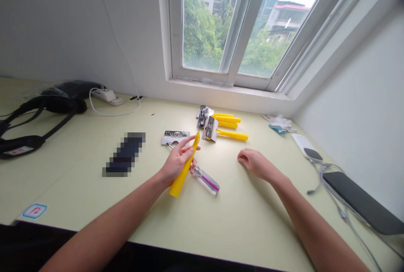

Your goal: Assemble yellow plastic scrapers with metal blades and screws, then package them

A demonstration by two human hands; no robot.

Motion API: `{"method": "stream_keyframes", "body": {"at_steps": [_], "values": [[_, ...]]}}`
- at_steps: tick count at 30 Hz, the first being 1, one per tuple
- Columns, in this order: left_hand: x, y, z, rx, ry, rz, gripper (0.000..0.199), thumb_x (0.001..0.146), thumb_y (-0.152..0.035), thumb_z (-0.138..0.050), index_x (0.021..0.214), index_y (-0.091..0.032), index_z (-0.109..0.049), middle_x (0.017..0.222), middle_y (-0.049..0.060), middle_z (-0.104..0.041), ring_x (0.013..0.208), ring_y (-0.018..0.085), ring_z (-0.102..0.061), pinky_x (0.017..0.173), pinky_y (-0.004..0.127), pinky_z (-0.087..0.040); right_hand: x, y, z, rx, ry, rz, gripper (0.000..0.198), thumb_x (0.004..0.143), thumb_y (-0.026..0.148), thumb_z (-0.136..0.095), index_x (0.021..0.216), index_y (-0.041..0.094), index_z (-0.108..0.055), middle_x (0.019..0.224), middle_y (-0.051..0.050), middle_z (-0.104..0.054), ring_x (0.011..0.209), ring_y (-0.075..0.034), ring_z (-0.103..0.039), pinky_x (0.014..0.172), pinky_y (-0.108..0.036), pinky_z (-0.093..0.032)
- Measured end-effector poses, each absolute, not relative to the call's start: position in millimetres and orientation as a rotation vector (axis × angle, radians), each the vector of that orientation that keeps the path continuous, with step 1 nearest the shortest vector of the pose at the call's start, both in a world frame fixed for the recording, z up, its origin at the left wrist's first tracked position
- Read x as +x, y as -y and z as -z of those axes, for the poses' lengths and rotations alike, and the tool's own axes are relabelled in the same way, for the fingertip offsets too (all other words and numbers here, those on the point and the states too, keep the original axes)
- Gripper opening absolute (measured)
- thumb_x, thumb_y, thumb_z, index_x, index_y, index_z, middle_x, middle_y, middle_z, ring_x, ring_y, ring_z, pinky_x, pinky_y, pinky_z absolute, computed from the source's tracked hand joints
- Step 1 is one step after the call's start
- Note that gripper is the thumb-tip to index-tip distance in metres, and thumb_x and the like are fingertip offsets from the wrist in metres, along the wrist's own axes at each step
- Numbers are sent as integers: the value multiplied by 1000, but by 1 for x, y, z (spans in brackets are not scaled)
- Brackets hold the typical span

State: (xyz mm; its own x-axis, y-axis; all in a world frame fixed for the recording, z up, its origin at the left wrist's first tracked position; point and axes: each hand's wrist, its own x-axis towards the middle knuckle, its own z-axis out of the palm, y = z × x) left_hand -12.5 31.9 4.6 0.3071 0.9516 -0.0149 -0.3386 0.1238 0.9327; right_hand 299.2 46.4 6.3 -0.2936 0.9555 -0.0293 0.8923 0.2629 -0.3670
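Note:
My left hand (178, 162) is closed around a long yellow plastic handle (182, 178), which slants up to a notched, narrow tip. A screwdriver (206, 180) with a clear and purple grip passes under the same hand, its shaft poking out on the far side; the lower fingers curl at it. To the right, my right hand (252, 162) rests on the table with its fingers curled in. What those fingers hold, if anything, is hidden. Just beyond my left hand lies a flat black-and-white packaging card (175, 137).
Several yellow handles (232, 135) with cards attached lie near the window. A blurred dark rectangle (124, 154) is at left, past it a black headset strap (63, 122) and power strip (109, 96). At right are white gloves (280, 122), a power bank (306, 146), cables and a black slab (362, 202).

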Motion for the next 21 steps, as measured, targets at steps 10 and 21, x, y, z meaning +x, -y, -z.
{"method": "stream_keyframes", "body": {"at_steps": [10, 21], "values": [[-14, -26, -8, 762, -463, -987, 60, 88, -26, -63, 143, -28, -40, 124, 16, -59, 59, 9, -59, 48, 23, -48, 272, -47, -12, -1582, 2327, -361, 20, 94, 29, -41, 88, 18, -56, 85, -6, -65, 74, -16, -58, 69, -30, -47], [-10, -27, -2, 788, -441, -947, 59, 89, -28, -62, 143, -26, -40, 120, 18, -61, 56, 10, -59, 45, 22, -47, 193, -61, -56, -1026, 2111, -587, 16, 91, 31, -56, 96, 21, -67, 89, -3, -71, 77, -14, -64, 70, -27, -51]]}}
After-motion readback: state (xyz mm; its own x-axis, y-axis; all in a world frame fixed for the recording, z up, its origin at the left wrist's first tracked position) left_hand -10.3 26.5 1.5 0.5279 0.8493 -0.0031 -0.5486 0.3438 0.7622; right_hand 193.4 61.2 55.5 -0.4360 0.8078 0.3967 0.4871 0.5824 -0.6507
